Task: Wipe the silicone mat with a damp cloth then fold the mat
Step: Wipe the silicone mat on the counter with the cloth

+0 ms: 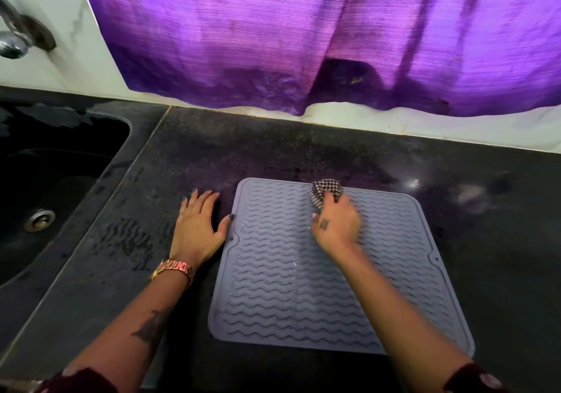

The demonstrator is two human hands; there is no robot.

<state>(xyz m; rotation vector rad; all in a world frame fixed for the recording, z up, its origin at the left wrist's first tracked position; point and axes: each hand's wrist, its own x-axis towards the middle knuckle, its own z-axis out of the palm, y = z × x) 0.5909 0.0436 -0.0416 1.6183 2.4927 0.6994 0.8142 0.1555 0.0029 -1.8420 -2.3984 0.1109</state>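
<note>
Grey silicone, ridged in waves, lies flat on the dark counter (334, 150) in front of us: the mat (291, 286) sits a little right of centre, its longer side running near to far. Our right hand (337, 225) is over the far middle of the mat, fingers bunched tight around the checked cloth (326, 192), which presses on the ridges just short of the far edge. Most of the mat still to be wiped lies near and to both sides of that hand, so we judge the coming strokes should pull toward us. Our left hand (198, 225) rests flat on the counter beside the mat's left edge, fingers spread, thumb touching the rim. The sink (45, 180) lies well off to the left; open counter surrounds the mat for folding.
</note>
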